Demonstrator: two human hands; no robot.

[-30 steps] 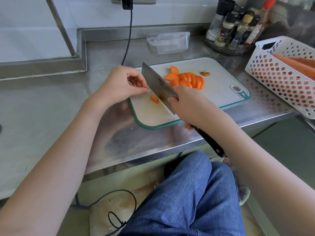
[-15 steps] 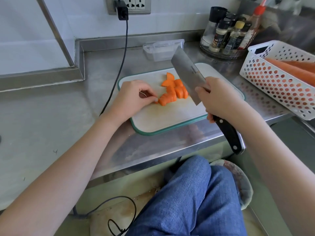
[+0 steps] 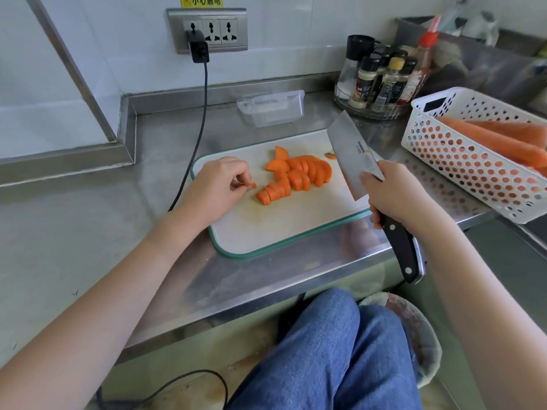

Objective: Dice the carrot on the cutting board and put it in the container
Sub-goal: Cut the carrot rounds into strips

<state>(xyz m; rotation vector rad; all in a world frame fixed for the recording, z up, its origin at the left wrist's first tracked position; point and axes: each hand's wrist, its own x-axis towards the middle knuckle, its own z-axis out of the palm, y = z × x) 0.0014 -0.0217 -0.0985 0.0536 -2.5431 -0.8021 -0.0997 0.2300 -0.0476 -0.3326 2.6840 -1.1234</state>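
Stainless steel counter [image 3: 74,220] runs under a white tiled wall, where a black charger [image 3: 198,50] sits plugged into a socket strip [image 3: 207,29], its cord dropping toward the counter. On the counter lies a white cutting board [image 3: 266,232] with a teal rim.

At the board's left side the left hand [image 3: 213,187] rests with its fingers curled, thumb and forefinger pinching a small carrot scrap [image 3: 253,185]. Just to the right of those fingertips lies the sliced carrot [image 3: 296,176], rows of half-round slices fanned together; the nearest row runs on a diagonal from near-left to far-right, its near end closest to the left hand. A stem-end scrap [image 3: 331,155] sits apart at the far right of the pile.

Further right, the right hand [image 3: 393,196] grips a cleaver [image 3: 352,152] where blade meets handle, fingers wrapped round it, with the blade held in the air above the board's right edge, clear of the slices. The pile therefore lies between the two hands, nearer the left fingers, and dicing would likely need cuts across those rows.

Behind the board stands the clear plastic container [image 3: 270,109], with no carrot visible in it. To the right are spice bottles [image 3: 381,81] and a white perforated basket [image 3: 479,152] of whole carrots [image 3: 509,140].
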